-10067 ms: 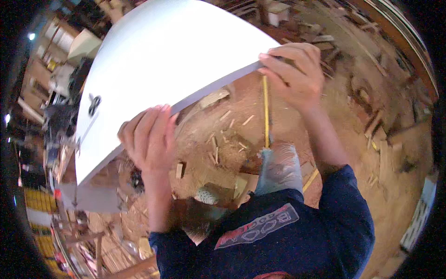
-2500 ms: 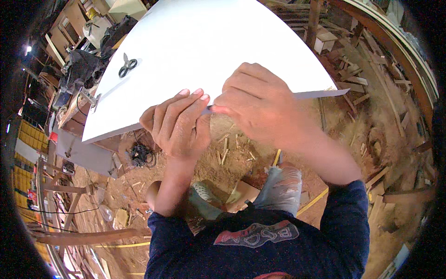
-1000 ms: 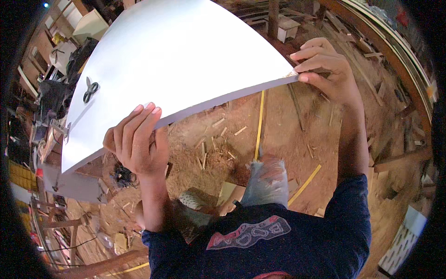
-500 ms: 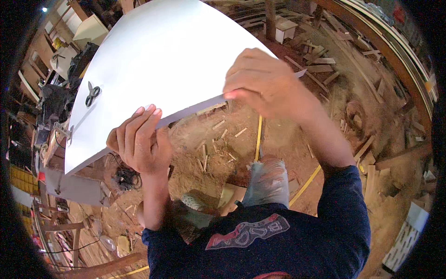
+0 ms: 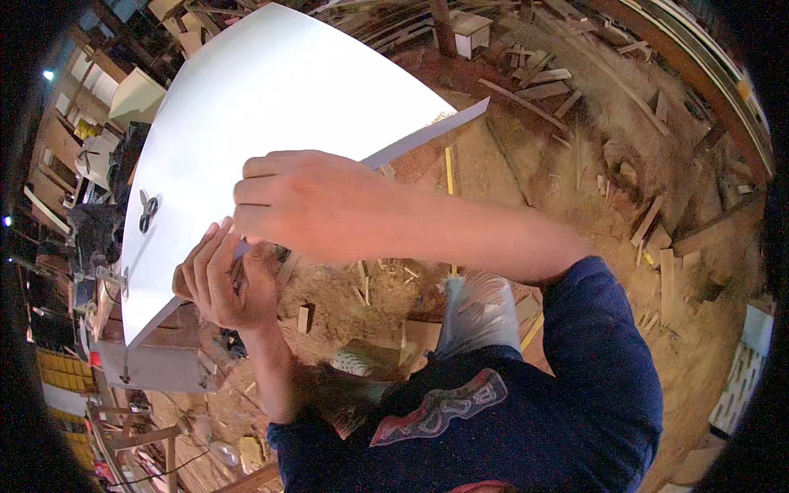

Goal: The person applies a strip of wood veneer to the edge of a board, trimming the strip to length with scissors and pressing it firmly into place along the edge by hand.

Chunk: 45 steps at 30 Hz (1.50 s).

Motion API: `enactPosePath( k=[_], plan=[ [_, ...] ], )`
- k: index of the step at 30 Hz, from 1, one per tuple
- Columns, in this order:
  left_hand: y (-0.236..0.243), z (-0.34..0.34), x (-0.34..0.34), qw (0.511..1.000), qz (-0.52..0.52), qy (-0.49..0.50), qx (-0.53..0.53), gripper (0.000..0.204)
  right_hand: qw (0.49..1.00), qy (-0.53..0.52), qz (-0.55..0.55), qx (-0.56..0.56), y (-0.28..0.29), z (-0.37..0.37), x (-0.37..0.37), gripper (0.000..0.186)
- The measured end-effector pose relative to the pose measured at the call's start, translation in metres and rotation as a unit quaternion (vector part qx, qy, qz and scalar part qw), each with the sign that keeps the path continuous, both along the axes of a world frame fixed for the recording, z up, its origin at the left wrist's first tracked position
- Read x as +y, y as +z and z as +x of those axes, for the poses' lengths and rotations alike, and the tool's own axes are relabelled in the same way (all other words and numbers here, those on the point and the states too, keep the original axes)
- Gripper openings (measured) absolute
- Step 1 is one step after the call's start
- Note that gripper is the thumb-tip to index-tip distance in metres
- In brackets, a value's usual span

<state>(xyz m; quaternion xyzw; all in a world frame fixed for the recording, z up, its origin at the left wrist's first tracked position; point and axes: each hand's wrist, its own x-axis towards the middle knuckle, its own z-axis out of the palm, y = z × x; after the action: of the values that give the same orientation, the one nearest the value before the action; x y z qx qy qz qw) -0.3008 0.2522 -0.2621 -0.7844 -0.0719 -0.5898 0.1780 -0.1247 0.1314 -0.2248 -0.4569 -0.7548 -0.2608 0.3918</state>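
A large white board (image 5: pixel 271 107) lies in front of me. A thin grey edging strip (image 5: pixel 427 135) runs along its near edge and sticks out past the right corner. My left hand (image 5: pixel 226 279) is wrapped round this edge toward the left, fingertips on top and thumb side below. Right beside it, my right hand (image 5: pixel 296 205) is closed over the edge and strip, its fingers bent and partly hidden behind the knuckles. Black-handled scissors (image 5: pixel 148 212) rest on the board's left side, apart from both hands.
Wood offcuts (image 5: pixel 546 82) litter the dusty floor at the far right. A small pale box (image 5: pixel 471 34) stands beyond. Yellow tape (image 5: pixel 449 172) lies below the board's right part. Dark plastic bags (image 5: pixel 94 222) and a grey panel (image 5: pixel 160 368) are at the left.
My right hand has slid left along the board's edge, from near the right corner to beside my left hand. The strip's right end now shows uncovered.
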Motion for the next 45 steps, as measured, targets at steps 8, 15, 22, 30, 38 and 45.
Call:
enactPosePath(
  k=[8,15,22,30,38,45],
  plan=[
    [0.001,-0.002,-0.002,1.000,-0.004,0.019,0.006,0.019,0.998,-0.027,-0.054,0.007,-0.004,0.117,-0.087,0.007],
    [0.000,-0.003,-0.001,0.999,-0.007,0.027,0.022,0.016,0.994,-0.047,-0.089,0.039,0.005,0.142,-0.113,0.009],
    [0.001,-0.006,-0.002,0.999,-0.011,0.036,-0.001,0.023,1.000,-0.003,-0.029,0.010,0.001,0.093,-0.068,0.012],
    [-0.003,-0.003,0.001,0.999,-0.033,0.007,-0.013,0.026,0.997,0.068,-0.025,0.024,0.005,0.041,-0.021,0.012],
    [-0.005,-0.004,0.005,0.999,-0.034,-0.017,-0.037,0.027,0.996,0.081,0.024,0.020,0.007,-0.011,0.017,0.014],
    [0.010,-0.047,0.007,0.991,-0.082,0.091,0.059,0.043,0.998,0.042,-0.033,0.040,0.014,-0.011,0.002,0.014]
  ],
)
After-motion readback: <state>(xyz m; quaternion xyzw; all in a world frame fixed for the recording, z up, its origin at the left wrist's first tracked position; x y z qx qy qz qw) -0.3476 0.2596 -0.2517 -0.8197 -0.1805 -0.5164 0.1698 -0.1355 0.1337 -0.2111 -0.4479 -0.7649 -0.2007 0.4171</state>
